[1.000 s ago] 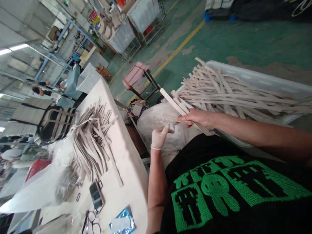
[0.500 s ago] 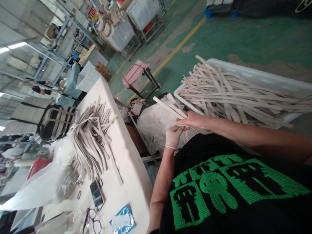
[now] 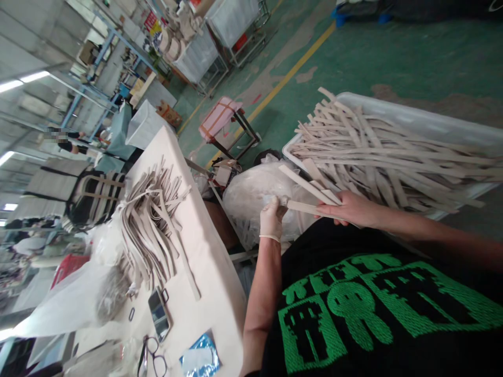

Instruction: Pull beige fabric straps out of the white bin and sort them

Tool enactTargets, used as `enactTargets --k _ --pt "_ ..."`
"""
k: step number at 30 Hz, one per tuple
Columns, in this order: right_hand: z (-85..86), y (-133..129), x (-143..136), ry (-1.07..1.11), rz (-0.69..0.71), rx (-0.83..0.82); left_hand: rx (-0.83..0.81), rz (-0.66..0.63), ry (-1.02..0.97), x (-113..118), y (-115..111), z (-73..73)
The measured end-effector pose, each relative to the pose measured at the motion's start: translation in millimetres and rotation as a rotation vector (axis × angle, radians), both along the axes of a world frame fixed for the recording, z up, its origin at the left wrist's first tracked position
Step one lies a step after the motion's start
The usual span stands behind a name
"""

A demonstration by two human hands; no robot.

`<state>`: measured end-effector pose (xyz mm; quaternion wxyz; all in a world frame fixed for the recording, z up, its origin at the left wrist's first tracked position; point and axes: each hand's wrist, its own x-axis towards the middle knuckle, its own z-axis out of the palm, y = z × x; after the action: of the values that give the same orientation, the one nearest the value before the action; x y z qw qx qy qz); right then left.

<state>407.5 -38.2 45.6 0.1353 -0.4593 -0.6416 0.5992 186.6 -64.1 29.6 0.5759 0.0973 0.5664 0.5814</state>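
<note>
My right hand (image 3: 349, 209) is closed around several pale fabric strips (image 3: 304, 180) whose ends fan out toward the left. My left hand (image 3: 272, 214), in a whitish glove, pinches the tip of one strip (image 3: 302, 207) that runs across to my right hand. Behind both hands lies a clear plastic bag (image 3: 247, 191). A white bin (image 3: 412, 119) on the right holds a heap of similar strips (image 3: 377, 152). More strips (image 3: 147, 225) lie in a bundle on the pale table (image 3: 216, 272) at the left.
On the table are a phone (image 3: 159, 314), glasses (image 3: 151, 358) and a blue packet (image 3: 201, 357). A stool with a pink top (image 3: 220, 119) stands beyond the plastic bag. White carts (image 3: 200, 55) are farther back. Another person (image 3: 68, 140) is at the far left.
My hands have moved apart. My right hand has shifted right and slightly down with the strips, while my left hand has moved slightly left and now pinches one strip's tip.
</note>
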Motion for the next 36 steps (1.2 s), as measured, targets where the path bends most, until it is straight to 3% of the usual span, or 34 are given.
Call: enactTargets --k 10,16,22,26,29,34,36 --pt "-12.8 1.3 -1.7 -0.078 -0.041 0.011 0.03 -0.133 0.13 5.1 -5.2 -4.1" --pt "-0.7 5.2 -6.1 0.032 -0.057 0.023 0.067 -0.277 0.174 24.8 0.4 -8.5" --pt "-4.1 -2.0 23.3 0.12 0.058 -0.039 0.089 -0.155 0.193 8.4 22.9 18.3" --pt "-1.6 -6.0 20.2 0.069 -0.006 0.006 0.118 -0.247 0.207 25.7 15.4 12.7" --pt "7.4 -1.9 12.1 0.164 -0.044 0.033 0.143 -0.314 0.219 39.9 5.2 6.5" --pt "7.7 -2.5 14.3 0.131 0.082 -0.006 0.169 -0.179 0.295 25.0 2.6 19.4" --pt "5.7 -5.6 13.1 0.09 0.057 0.002 0.169 -0.232 0.317 23.3 1.2 21.8"
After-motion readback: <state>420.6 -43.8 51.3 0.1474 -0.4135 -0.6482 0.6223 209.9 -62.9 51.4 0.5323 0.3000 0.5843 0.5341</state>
